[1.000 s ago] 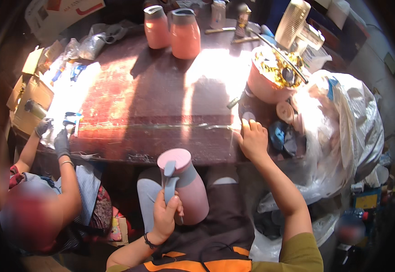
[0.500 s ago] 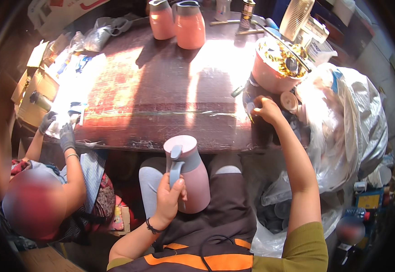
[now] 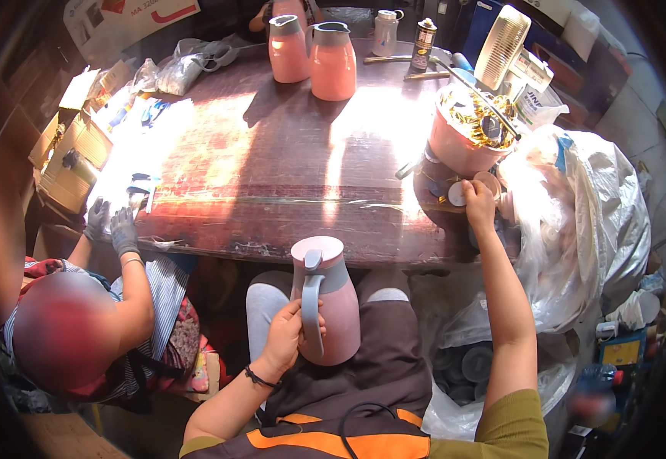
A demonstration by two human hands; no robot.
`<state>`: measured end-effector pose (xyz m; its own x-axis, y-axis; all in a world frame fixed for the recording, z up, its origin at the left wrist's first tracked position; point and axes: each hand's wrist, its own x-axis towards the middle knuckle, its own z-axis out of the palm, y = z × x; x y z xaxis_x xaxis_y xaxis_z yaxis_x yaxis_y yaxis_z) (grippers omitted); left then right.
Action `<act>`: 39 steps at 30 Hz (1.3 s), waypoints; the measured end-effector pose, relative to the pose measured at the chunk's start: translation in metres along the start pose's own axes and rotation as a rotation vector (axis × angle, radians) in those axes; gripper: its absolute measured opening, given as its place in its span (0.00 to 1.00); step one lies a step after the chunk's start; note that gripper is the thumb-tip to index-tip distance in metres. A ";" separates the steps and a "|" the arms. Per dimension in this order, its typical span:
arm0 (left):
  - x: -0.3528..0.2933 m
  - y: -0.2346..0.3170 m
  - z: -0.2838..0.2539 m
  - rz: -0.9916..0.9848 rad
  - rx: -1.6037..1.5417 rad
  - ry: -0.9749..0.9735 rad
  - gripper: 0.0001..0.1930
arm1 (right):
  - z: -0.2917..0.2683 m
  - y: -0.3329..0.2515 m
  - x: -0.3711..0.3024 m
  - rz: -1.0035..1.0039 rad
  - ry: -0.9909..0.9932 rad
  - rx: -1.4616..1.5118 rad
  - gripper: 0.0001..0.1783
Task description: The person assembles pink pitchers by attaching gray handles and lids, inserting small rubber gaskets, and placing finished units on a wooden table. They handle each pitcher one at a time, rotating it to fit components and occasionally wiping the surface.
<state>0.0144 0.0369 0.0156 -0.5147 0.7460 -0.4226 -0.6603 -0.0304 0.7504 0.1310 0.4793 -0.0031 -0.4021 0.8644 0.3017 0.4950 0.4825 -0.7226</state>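
Upright on my lap stands a pink thermos jug [image 3: 338,325] with a grey collar, lid lever and handle. My left hand [image 3: 285,336] is closed round its grey handle. At the right end of the table, my right hand [image 3: 480,205] pinches a round white tag [image 3: 457,194] with what looks like a thin gold string. Beside those fingers lies a round pinkish lid-like piece [image 3: 487,183]. Behind it is a pink bucket [image 3: 463,149] heaped with gold-coloured strings or ribbon [image 3: 474,118].
Two orange-pink jugs [image 3: 333,69] stand at the table's far side, near a spray can [image 3: 423,44]. Clear plastic bags [image 3: 578,222] bulge at the right. At left, a co-worker's gloved hands [image 3: 124,229] rest by an open cardboard box [image 3: 73,161].
My right hand has moved right and slightly down with the tag, toward the pinkish lid. My view has shifted slightly. The left hand keeps hold of the jug's handle.
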 end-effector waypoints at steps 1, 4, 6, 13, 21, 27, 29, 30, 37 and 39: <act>0.001 0.001 0.000 -0.003 0.026 -0.007 0.12 | -0.003 -0.001 -0.003 -0.044 -0.017 0.010 0.18; 0.003 0.006 -0.004 -0.009 0.103 -0.024 0.11 | -0.001 -0.011 0.009 0.000 -0.037 0.241 0.16; 0.003 0.007 -0.001 -0.005 0.133 -0.046 0.11 | -0.004 -0.004 0.016 0.046 -0.014 0.275 0.14; 0.005 0.010 -0.002 0.034 0.237 -0.070 0.13 | -0.013 -0.069 -0.038 -0.094 -0.146 0.314 0.13; 0.016 0.023 0.003 0.201 0.566 -0.300 0.18 | 0.024 -0.160 -0.191 -0.488 -0.937 0.134 0.14; 0.014 0.035 0.002 0.171 0.971 -0.151 0.12 | 0.015 -0.170 -0.190 -0.114 -1.132 0.405 0.11; 0.013 0.033 -0.007 0.405 0.866 -0.135 0.10 | 0.014 -0.157 -0.190 0.093 -1.124 0.667 0.13; 0.010 0.039 -0.008 0.239 0.384 -0.170 0.09 | 0.009 -0.153 -0.189 0.370 -1.160 0.900 0.13; -0.003 0.045 -0.006 0.262 -0.087 -0.392 0.11 | 0.004 -0.171 -0.228 0.766 -1.014 1.518 0.17; -0.006 0.049 -0.003 0.269 0.038 -0.392 0.15 | 0.015 -0.161 -0.240 0.586 -0.984 1.503 0.16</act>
<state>-0.0163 0.0287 0.0538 -0.4146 0.9100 0.0072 -0.5079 -0.2379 0.8279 0.1359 0.1921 0.0314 -0.9620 0.2116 -0.1726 -0.0602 -0.7809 -0.6218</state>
